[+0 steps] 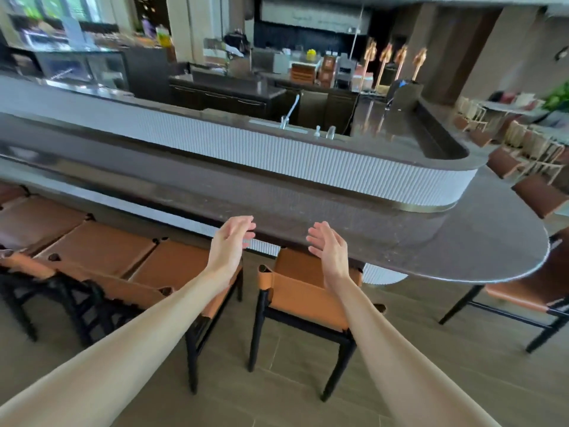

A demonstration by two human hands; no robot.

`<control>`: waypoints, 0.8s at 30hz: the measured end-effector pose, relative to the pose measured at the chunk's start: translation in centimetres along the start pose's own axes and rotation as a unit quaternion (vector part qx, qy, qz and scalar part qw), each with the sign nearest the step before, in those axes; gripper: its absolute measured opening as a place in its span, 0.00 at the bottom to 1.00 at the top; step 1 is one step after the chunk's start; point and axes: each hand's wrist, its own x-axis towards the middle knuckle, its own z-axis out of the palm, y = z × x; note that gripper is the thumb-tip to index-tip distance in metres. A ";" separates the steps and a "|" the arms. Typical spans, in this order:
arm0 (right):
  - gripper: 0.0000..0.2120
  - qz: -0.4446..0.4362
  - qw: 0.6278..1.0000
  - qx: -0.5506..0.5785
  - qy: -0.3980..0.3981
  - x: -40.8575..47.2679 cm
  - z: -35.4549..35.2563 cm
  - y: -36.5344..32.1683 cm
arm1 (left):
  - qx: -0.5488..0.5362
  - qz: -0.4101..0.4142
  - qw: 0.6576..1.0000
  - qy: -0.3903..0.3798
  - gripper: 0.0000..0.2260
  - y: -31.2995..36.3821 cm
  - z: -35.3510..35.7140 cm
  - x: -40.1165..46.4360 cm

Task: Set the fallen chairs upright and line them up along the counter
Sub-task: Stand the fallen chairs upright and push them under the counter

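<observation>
Head view: left hand [232, 241] and right hand [329, 252] both spread, holding nothing, above upright chairs [303, 291] lined along the counter [308, 208]. Left chairs cut off, blurred; front legs hidden under counter.

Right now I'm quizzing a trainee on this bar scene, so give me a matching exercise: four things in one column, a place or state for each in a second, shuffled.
Things:
1. left hand
2. faucet
3. chair under the right hand
4. chair at the counter's rounded end

Places or states:
A. behind the counter, at the sink
B. open, holding nothing
C. far right, partly cut off by the frame edge
D. upright, seat tucked under the counter edge

Pairs: 1-B, 2-A, 3-D, 4-C
</observation>
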 end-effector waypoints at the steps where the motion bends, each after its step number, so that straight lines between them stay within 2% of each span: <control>1: 0.20 -0.004 1.000 -0.001 -0.008 -0.5 0.7 0.0 | 0.006 -0.006 1.000 0.009 0.11 -0.1 -1.4 -0.6; 8: 0.16 -0.030 0.998 -0.012 -0.053 -5.1 9.5 -1.1 | -0.017 -0.029 0.998 0.058 0.13 0.6 -12.8 -1.6; 11: 0.12 -0.042 0.997 -0.020 -0.067 -6.8 14.8 -0.9 | -0.035 -0.025 0.997 0.062 0.10 0.2 -18.4 -1.7; 14: 0.14 -0.050 0.997 -0.005 -0.064 -8.4 21.0 -0.4 | -0.050 -0.017 0.996 0.068 0.08 -0.7 -25.1 -1.9; 19: 0.17 -0.023 0.998 0.006 -0.061 -11.5 31.8 1.7 | -0.035 -0.036 0.996 0.079 0.09 -1.7 -35.7 -0.8; 24: 0.16 0.028 0.999 0.005 -0.036 -13.1 39.2 4.9 | -0.026 -0.081 0.994 0.075 0.08 -2.7 -41.9 2.4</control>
